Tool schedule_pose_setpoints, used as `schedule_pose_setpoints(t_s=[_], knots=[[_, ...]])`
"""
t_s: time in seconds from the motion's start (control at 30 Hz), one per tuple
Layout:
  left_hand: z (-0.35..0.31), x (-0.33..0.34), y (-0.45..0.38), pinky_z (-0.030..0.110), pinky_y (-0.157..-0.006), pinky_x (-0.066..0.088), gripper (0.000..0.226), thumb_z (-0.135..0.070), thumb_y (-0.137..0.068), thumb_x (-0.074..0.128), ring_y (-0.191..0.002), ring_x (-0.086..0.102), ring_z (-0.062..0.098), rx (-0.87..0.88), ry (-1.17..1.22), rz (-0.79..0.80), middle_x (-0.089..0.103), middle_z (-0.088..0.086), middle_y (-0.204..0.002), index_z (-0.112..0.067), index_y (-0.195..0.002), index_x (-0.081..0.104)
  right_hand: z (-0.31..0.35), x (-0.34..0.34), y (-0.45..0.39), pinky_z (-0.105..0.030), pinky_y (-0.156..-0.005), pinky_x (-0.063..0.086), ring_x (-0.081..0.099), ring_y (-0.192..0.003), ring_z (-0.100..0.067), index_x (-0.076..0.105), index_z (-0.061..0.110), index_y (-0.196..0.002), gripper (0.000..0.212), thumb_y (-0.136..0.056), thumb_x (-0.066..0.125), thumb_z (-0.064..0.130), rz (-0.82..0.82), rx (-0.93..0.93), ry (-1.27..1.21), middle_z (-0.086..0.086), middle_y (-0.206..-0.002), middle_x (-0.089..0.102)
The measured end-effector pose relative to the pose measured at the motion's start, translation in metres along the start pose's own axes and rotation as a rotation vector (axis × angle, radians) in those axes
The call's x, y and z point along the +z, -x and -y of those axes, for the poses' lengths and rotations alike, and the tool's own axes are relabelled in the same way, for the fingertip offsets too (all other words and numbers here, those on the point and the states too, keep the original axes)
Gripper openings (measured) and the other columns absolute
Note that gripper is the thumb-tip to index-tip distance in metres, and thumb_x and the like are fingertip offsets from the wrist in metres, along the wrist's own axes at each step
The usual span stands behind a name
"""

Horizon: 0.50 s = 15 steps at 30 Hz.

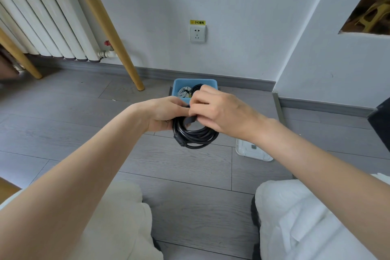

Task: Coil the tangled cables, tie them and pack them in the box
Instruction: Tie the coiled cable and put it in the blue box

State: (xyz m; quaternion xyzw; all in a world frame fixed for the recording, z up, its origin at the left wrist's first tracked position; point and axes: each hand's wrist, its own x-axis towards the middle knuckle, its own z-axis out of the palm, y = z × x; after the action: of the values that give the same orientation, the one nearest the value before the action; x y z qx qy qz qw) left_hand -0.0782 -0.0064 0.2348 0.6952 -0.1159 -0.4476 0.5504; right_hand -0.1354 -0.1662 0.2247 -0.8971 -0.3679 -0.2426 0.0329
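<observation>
A coiled black cable hangs in the air in front of me, above the grey floor. My left hand grips the coil's top left part. A black strap wraps the coil's top, and my right hand pinches it with curled fingers. Behind my hands, by the wall, stands a blue box. A coiled white cable and a black one lie inside it, partly hidden by my right hand.
A white flat lid or tray lies on the floor to the right, under my right wrist. Wooden table legs and a radiator stand at the left. A wall socket sits above the box. My knees are at the bottom.
</observation>
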Motion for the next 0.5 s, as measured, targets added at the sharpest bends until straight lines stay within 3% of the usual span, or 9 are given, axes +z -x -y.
schedule_pose_setpoints(t_s=[0.1,0.2,0.27,0.37,0.5], knots=[[0.002,0.001,-0.001,0.016,-0.055,0.049,0.019,0.003,-0.093,0.045,-0.053,0.052,0.006,-0.012,0.026,0.008,0.056,-0.001,-0.057,-0.006,-0.082,0.058,0.008,0.004,0.003,-0.029,-0.067,0.047,0.057,-0.073,-0.023,0.061,0.005,-0.080,0.003,-0.082,0.060,0.007,-0.053,-0.005,0.011,-0.007,-0.082,0.062],[0.001,0.000,-0.004,0.014,-0.053,0.047,0.023,0.009,-0.093,0.041,-0.063,0.048,0.008,-0.017,0.096,-0.020,0.054,0.003,-0.069,-0.005,-0.086,0.058,0.013,0.005,0.004,-0.033,-0.064,0.049,0.057,-0.070,-0.026,0.061,0.003,-0.080,0.013,-0.086,0.050,0.008,-0.093,0.063,-0.019,-0.009,-0.082,0.062],[-0.001,0.004,-0.005,0.011,-0.050,0.045,0.022,0.007,-0.093,0.043,-0.059,0.047,0.006,-0.009,0.114,-0.026,0.052,0.002,-0.067,-0.005,-0.080,0.056,0.012,0.002,0.003,-0.037,-0.065,0.050,0.058,-0.075,-0.028,0.060,0.001,-0.083,0.020,-0.087,0.044,0.013,-0.091,0.141,-0.093,-0.010,-0.085,0.063],[-0.004,0.008,-0.009,0.011,-0.050,0.045,0.021,0.003,-0.095,0.044,-0.059,0.049,0.005,0.014,0.156,-0.033,0.052,0.002,-0.068,-0.008,-0.079,0.054,0.008,-0.003,0.001,-0.034,-0.071,0.045,0.055,-0.075,-0.026,0.056,0.002,-0.084,0.022,-0.087,0.042,0.018,-0.088,0.270,-0.201,-0.006,-0.078,0.060],[-0.010,0.008,-0.005,0.012,-0.055,0.048,0.018,-0.004,-0.098,0.040,-0.061,0.050,0.005,0.004,0.252,0.020,0.055,0.004,-0.073,-0.005,-0.088,0.055,0.001,-0.008,-0.004,-0.032,-0.092,0.030,0.038,-0.063,-0.010,0.046,0.013,-0.082,0.018,-0.090,0.040,0.028,-0.092,0.388,-0.228,0.004,-0.065,0.048]])
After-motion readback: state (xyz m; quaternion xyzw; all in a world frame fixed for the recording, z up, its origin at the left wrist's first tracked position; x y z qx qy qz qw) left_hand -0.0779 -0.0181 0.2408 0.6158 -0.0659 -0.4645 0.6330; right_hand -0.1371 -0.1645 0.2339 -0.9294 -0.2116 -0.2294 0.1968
